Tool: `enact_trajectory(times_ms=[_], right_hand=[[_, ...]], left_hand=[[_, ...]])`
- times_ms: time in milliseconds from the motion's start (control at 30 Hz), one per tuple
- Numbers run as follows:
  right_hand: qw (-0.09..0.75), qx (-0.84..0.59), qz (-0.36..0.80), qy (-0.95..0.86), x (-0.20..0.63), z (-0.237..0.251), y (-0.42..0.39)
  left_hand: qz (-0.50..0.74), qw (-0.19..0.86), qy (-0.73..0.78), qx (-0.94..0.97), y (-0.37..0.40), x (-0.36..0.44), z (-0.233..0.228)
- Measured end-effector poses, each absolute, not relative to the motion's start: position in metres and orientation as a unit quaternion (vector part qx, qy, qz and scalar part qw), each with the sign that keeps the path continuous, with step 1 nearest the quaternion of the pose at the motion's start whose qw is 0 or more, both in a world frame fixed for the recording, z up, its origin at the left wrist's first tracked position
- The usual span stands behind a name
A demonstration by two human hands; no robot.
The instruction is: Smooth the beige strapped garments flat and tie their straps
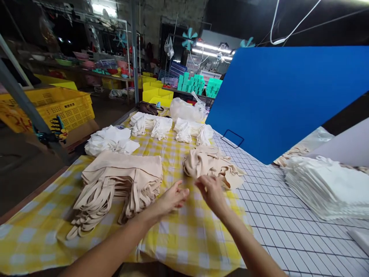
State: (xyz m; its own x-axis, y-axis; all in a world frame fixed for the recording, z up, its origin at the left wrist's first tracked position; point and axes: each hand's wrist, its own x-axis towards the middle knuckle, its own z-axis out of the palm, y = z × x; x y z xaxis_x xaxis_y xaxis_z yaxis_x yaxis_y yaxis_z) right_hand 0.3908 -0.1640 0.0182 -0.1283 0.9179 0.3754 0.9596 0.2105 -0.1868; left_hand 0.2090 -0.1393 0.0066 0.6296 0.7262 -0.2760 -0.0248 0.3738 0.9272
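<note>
Both my hands are over the yellow-and-white checked cloth, between two beige fabric piles. My left hand [173, 196] is open, thumb apart from loosely bent fingers, with nothing visible in it. It is just right of a neat stack of beige cloth pieces with hanging straps [123, 173]. My right hand [212, 192] has loosely curled, slightly blurred fingers with a gap at the thumb; I see nothing held. Directly beyond it lies a looser, crumpled heap of beige cloth pieces [210, 163]. The right hand overlaps its near edge in view; contact is unclear.
White cloth bundles [154, 125] and a white heap [111, 140] lie farther back, near a clear plastic bag [186, 109]. A large blue board [288, 100] rises at right, above a white stack [328, 184]. Yellow crates [66, 105] and a metal post [29, 104] stand left.
</note>
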Motion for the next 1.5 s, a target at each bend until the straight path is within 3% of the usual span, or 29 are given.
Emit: enact_trajectory(times_ms=[133, 233, 300, 433, 533, 667, 800, 1000, 1100, 1200, 1333, 1500], right_hand=[[0.17, -0.542, 0.078, -0.82, 0.352, -0.006, -0.228], [0.129, -0.496, 0.2, -0.835, 0.345, -0.015, -0.25], [0.148, -0.512, 0.241, -0.811, 0.354, -0.014, -0.246], [0.25, -0.662, 0.15, -0.69, 0.383, -0.014, -0.2], [0.239, -0.728, 0.06, -0.64, 0.39, -0.02, -0.155], [0.225, -0.687, 0.043, -0.69, 0.377, -0.027, -0.114], [0.229, -0.658, 0.04, -0.716, 0.375, -0.02, -0.112], [0.282, -0.627, 0.066, -0.723, 0.415, 0.016, -0.172], [0.177, -0.59, 0.175, -0.768, 0.435, 0.029, -0.205], [0.08, -0.601, 0.231, -0.761, 0.44, 0.03, -0.226], [0.122, -0.587, 0.222, -0.769, 0.42, 0.022, -0.232], [0.081, -0.529, 0.205, -0.819, 0.388, 0.012, -0.227]], left_hand=[[0.313, 0.813, 0.37, 0.323, -0.143, 0.222, -0.022], [0.382, 0.779, 0.396, 0.302, -0.142, 0.223, -0.037], [0.408, 0.742, 0.426, 0.32, -0.142, 0.221, -0.043], [0.434, 0.716, 0.44, 0.326, -0.142, 0.214, -0.047], [0.411, 0.76, 0.433, 0.256, -0.142, 0.217, -0.044], [0.418, 0.766, 0.431, 0.23, -0.14, 0.225, -0.04], [0.426, 0.74, 0.41, 0.321, -0.137, 0.221, -0.035], [0.426, 0.739, 0.313, 0.417, -0.138, 0.201, -0.022], [0.359, 0.726, 0.301, 0.504, -0.145, 0.196, -0.018], [0.28, 0.616, 0.283, 0.68, -0.158, 0.198, -0.017], [0.227, 0.486, 0.248, 0.806, -0.173, 0.205, -0.016], [0.202, 0.484, 0.264, 0.81, -0.173, 0.196, -0.007]])
